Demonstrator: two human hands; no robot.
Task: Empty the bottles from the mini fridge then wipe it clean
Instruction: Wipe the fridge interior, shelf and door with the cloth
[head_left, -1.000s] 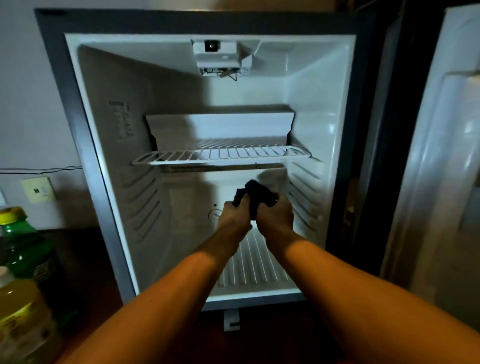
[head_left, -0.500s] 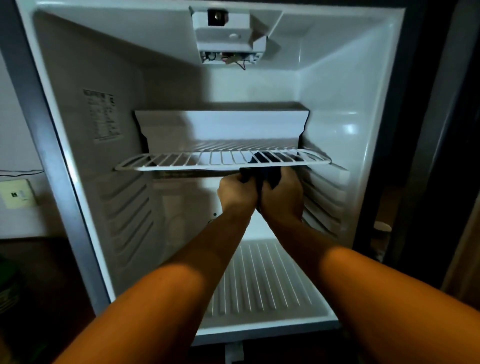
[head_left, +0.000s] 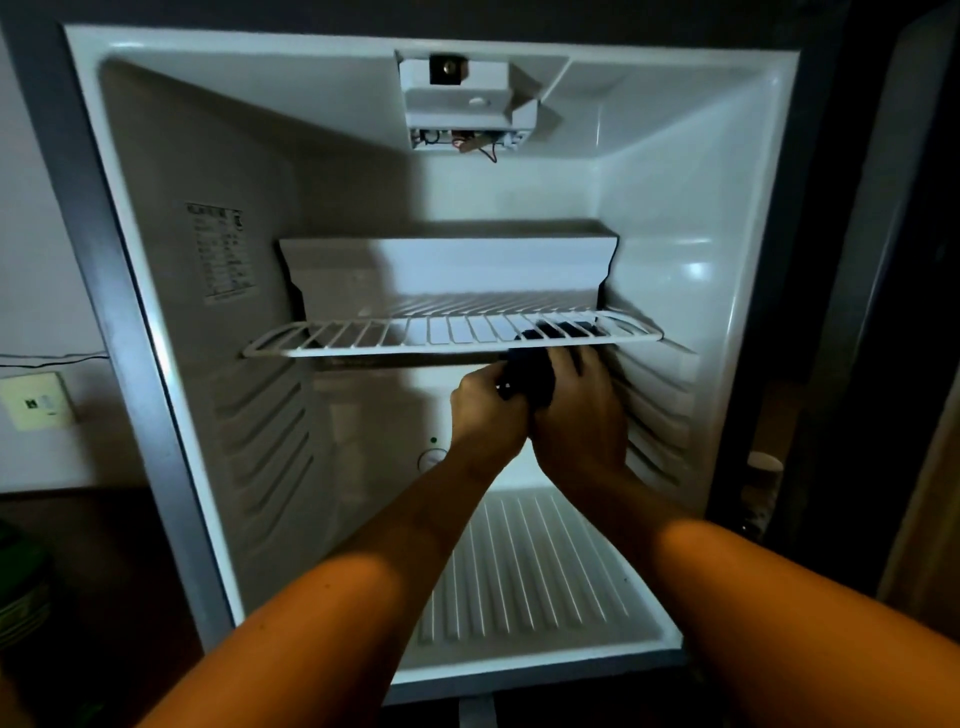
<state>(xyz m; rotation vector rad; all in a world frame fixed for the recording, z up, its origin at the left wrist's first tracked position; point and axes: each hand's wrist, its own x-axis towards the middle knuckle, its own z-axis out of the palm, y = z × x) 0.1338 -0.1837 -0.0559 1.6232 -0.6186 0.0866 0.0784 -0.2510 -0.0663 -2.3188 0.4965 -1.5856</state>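
Both grips, left hand (head_left: 485, 410) and right hand (head_left: 579, 410), clutch dark cloth (head_left: 527, 382) beneath wire shelf (head_left: 363, 340) front edge.

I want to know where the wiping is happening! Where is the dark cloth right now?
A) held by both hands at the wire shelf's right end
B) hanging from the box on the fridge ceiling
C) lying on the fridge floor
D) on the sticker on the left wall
A: the left hand and right hand both grip the dark cloth just under the right end of the wire shelf.
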